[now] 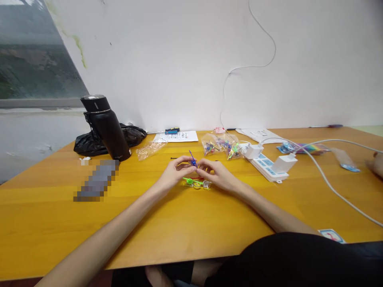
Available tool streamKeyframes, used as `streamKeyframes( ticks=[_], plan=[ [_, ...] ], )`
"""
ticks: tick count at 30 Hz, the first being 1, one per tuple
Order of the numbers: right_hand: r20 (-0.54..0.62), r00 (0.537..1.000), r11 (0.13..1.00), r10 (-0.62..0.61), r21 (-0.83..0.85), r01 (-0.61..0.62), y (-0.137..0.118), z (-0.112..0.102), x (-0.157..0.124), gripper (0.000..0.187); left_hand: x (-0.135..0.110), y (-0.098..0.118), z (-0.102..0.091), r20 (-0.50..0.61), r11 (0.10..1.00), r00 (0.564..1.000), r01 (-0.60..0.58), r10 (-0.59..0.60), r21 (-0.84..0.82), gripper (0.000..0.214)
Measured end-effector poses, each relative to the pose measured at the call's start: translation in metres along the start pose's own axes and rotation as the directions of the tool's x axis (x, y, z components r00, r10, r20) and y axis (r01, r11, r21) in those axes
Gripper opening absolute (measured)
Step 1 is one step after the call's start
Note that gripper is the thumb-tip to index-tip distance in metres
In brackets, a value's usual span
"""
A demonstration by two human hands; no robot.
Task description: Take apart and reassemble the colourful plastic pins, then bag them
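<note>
My left hand and my right hand meet over the middle of the orange wooden table. Together their fingertips pinch a small blue plastic piece that sticks up between them. Just below the hands lie small green and clear plastic parts on the tabletop. Both forearms rest on the table.
A black flask and a black bag stand at the back left. Clear bags of small colourful parts, papers, a screwdriver and a white power strip with cables lie behind. Another person's hand shows at the right edge.
</note>
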State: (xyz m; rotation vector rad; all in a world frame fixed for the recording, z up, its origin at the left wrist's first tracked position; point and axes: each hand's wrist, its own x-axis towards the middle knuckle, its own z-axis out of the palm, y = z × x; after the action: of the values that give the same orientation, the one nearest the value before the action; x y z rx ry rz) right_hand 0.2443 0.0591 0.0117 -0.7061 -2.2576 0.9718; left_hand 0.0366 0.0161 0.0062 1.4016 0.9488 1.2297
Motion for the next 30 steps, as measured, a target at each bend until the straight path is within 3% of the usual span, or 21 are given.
streamKeyframes(
  ticks=[4,9,14,18,26,30],
  plan=[
    [-0.042,0.998,0.96,0.041,0.28,-0.028,0.002,0.002,0.002,0.046,0.002,-0.002,-0.003,-0.02,1.0,0.999,-0.026,0.026,0.007,0.032],
    [0.016,0.997,0.895,0.072,0.44,-0.072,0.002,0.003,0.004,0.045,0.005,-0.008,-0.004,0.029,1.0,0.999,-0.03,0.03,-0.009,0.033],
    [0.061,0.995,0.84,0.075,0.534,-0.096,0.005,0.003,0.004,0.04,0.001,-0.007,-0.002,0.184,0.996,0.982,-0.022,0.038,-0.084,0.034],
    [0.082,0.994,0.809,0.074,0.578,-0.108,0.008,0.004,0.003,0.035,-0.003,0.0,0.003,0.24,0.996,0.968,-0.059,0.075,-0.074,0.028],
    [0.122,0.989,0.641,0.081,0.753,-0.146,0.008,0.016,0.003,0.028,-0.004,0.001,0.001,0.243,0.993,0.967,-0.099,0.081,0.065,0.027],
    [0.189,0.98,0.625,0.069,0.758,-0.189,0.007,0.017,0.002,0.03,-0.007,0.001,0.002,0.308,0.968,0.946,-0.169,0.105,0.188,0.03]
  ],
)
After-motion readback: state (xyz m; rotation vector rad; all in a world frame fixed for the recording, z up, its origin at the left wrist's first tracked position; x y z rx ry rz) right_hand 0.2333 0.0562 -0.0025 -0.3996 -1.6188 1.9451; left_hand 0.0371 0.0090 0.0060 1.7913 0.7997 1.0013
